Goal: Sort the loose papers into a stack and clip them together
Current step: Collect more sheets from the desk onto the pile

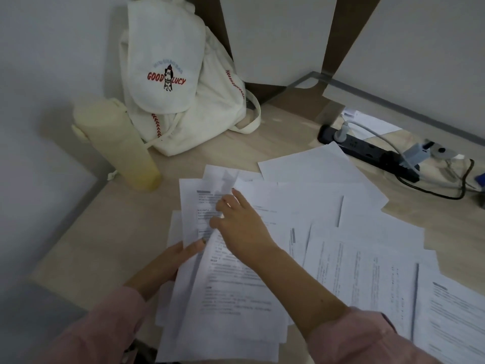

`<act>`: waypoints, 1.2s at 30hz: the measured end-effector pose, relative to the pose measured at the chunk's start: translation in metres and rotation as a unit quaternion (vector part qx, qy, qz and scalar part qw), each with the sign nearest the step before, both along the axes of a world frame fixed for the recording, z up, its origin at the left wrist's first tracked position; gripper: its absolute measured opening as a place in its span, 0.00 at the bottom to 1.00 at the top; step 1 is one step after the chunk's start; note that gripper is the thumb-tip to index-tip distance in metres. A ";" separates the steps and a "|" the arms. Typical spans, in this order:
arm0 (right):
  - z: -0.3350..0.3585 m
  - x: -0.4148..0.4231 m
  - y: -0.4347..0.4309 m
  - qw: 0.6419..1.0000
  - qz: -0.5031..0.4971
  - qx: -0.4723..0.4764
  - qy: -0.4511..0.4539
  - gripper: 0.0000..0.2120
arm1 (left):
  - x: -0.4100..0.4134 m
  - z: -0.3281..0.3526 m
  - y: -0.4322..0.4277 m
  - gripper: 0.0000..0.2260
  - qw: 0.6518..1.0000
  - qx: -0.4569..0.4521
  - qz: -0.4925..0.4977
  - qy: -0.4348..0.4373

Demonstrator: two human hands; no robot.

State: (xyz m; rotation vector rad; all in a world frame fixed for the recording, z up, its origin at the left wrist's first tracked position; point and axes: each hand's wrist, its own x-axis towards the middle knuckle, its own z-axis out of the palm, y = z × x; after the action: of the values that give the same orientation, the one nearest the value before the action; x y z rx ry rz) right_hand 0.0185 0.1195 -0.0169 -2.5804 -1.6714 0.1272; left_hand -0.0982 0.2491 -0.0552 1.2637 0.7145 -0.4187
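Several loose printed papers [362, 271] lie spread over the light wooden desk [105, 232], overlapping each other. My left hand [181, 256] grips a bundle of sheets [231, 298] at its left edge, thumb on top. My right hand [236, 219] reaches across the bundle and pinches the edge of a printed sheet [194, 206] that stands lifted above the pile. No clip is visible.
A white "GOOD LUCY" backpack [178, 82] and a pale yellow bottle [118, 143] stand at the back left by the wall. A black power strip [367, 151] with plugs and cables lies at the back right. A wooden panel [288, 98] rises behind.
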 end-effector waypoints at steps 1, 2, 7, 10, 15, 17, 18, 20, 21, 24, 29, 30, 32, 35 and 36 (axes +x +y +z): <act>-0.004 -0.002 0.005 1.000 0.003 0.009 0.014 0.16 | -0.001 0.000 -0.001 0.39 1.000 0.017 -0.009 0.004; -0.007 -0.003 0.009 0.999 0.000 0.018 0.026 0.17 | -0.001 0.003 -0.003 0.37 0.999 0.032 -0.017 0.009; -0.007 -0.002 -0.002 0.974 -0.102 0.121 0.164 0.22 | 0.000 0.004 -0.011 0.09 0.995 0.101 -0.012 0.015; -0.011 0.008 -0.039 0.909 -0.288 0.148 0.264 0.22 | -0.002 0.001 -0.011 0.11 0.994 0.099 0.041 0.021; -0.032 0.021 -0.101 0.796 -0.509 0.116 0.307 0.21 | -0.005 -0.004 -0.010 0.12 0.984 0.151 0.090 0.040; -0.036 0.025 -0.114 0.796 -0.530 0.089 0.278 0.24 | -0.006 -0.005 -0.009 0.10 0.978 0.172 0.110 0.050; -0.037 0.028 -0.117 0.785 -0.545 0.085 0.282 0.26 | -0.007 -0.006 -0.008 0.08 0.976 0.178 0.115 0.054; -0.041 0.035 -0.120 0.760 -0.567 0.082 0.306 0.28 | -0.010 -0.008 -0.006 0.07 0.973 0.188 0.117 0.059; -0.042 0.037 -0.121 0.752 -0.572 0.076 0.319 0.28 | -0.011 -0.009 -0.005 0.07 0.973 0.192 0.114 0.062; -0.043 0.042 -0.118 0.714 -0.584 0.091 0.376 0.25 | -0.014 -0.010 -0.005 0.06 0.971 0.197 0.117 0.069; -0.042 0.035 -0.115 0.684 -0.575 0.109 0.436 0.09 | -0.016 -0.006 -0.012 0.08 0.973 0.191 0.124 0.047; -0.040 0.032 -0.115 0.689 -0.564 0.109 0.442 0.09 | -0.016 -0.005 -0.012 0.08 0.973 0.188 0.127 0.046; -0.036 0.027 -0.116 0.695 -0.544 0.110 0.458 0.12 | -0.016 -0.004 -0.012 0.08 0.973 0.184 0.129 0.049; -0.029 0.017 -0.119 0.711 -0.504 0.106 0.479 0.09 | -0.016 -0.003 -0.011 0.09 0.971 0.189 0.137 0.060; -0.029 0.014 -0.122 0.717 -0.495 0.112 0.477 0.10 | -0.016 -0.003 -0.011 0.10 0.969 0.195 0.139 0.063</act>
State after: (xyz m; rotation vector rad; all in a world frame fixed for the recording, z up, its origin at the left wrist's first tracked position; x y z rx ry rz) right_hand 0.0320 -0.0023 -0.0460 -2.1450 0.0930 0.8938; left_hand -0.1141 0.2385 -0.0581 1.4844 1.1064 -0.1297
